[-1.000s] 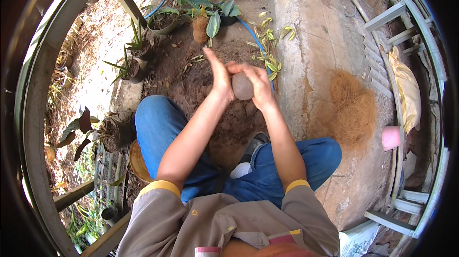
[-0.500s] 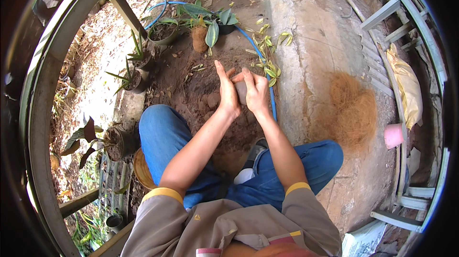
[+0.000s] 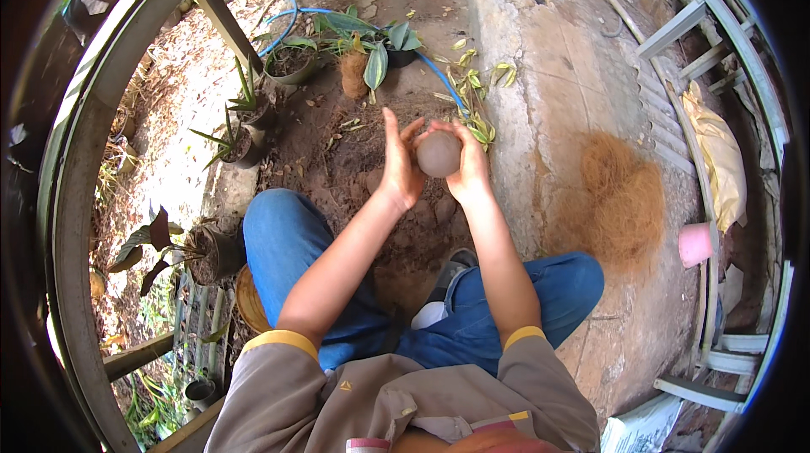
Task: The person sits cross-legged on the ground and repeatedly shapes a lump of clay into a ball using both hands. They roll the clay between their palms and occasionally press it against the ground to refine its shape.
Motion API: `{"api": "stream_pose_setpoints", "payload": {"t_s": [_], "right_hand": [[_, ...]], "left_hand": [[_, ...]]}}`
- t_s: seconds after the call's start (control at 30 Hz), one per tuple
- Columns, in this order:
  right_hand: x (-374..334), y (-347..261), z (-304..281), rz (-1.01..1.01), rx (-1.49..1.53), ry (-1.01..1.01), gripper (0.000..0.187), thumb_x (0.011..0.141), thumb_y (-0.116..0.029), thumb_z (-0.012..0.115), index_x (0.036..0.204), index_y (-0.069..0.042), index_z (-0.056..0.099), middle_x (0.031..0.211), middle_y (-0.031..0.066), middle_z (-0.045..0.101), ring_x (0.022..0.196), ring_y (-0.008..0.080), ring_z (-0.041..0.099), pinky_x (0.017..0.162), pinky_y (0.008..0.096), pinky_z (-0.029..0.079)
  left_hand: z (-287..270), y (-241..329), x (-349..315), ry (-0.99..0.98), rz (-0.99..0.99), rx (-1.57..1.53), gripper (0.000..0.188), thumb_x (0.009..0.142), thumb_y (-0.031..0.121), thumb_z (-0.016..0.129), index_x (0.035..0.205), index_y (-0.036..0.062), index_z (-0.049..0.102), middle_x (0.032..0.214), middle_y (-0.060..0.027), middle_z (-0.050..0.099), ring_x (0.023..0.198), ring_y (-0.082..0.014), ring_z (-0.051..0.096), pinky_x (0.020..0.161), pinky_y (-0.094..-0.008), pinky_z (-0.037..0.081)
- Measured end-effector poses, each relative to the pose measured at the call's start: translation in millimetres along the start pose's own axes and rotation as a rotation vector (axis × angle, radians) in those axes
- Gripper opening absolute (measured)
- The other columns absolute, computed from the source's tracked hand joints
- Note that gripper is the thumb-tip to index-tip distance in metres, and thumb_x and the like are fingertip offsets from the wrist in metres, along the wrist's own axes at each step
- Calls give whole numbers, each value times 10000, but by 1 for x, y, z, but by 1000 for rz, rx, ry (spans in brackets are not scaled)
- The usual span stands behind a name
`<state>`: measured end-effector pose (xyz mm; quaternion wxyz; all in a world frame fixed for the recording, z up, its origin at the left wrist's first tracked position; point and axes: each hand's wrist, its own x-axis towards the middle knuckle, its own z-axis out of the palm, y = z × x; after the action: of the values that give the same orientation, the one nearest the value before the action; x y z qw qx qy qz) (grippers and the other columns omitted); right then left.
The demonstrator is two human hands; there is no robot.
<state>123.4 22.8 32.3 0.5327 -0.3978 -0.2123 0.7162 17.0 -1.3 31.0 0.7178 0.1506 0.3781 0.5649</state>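
Note:
A smooth, round, grey-brown ball [image 3: 439, 155], seemingly of mud or clay, rests in my right hand [image 3: 470, 170], whose fingers curve behind its far side. My left hand [image 3: 400, 168] is cupped open at the ball's left, fingers stretched out and apart. Whether its palm touches the ball I cannot tell. Below both hands lies loose, dark, lumpy soil [image 3: 359, 149] between my bent knees. Beyond them stands a small brown fibre-covered clump [image 3: 353, 75] beside broad green leaves [image 3: 376, 63].
On the right, a heap of coconut fibre [image 3: 623, 204] lies on the concrete. A pink pot [image 3: 695, 245] and a tan sack [image 3: 715, 153] are farther right. Potted plants [image 3: 213, 252] line the left. A blue hose [image 3: 445, 73] and yellow-green cuttings [image 3: 472, 73] lie ahead.
My right hand has rolled from back-up to cupped beneath the ball, so the ball now shows its whole round face. My left hand has opened slightly away from it.

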Motion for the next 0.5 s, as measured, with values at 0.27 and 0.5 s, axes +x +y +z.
{"api": "stream_pose_setpoints", "payload": {"t_s": [0.27,0.5], "right_hand": [[-10,4,6,-581,-603,-310,354,904,-277,543,735,10,664,742,79,665,772,133,582,767,277,405],[-1,-3,6,-149,-377,-344,334,899,-347,528,921,-45,669,850,61,671,873,134,588,787,319,470]], "left_hand": [[10,-8,2,53,-37,-104,801,771,807,285,1123,130,529,1043,-56,596,1031,-231,560,933,-414,412],[-7,-3,3,8,-149,-169,812,779,771,360,1266,128,451,1222,-136,514,1159,-285,492,975,-467,377]]}}
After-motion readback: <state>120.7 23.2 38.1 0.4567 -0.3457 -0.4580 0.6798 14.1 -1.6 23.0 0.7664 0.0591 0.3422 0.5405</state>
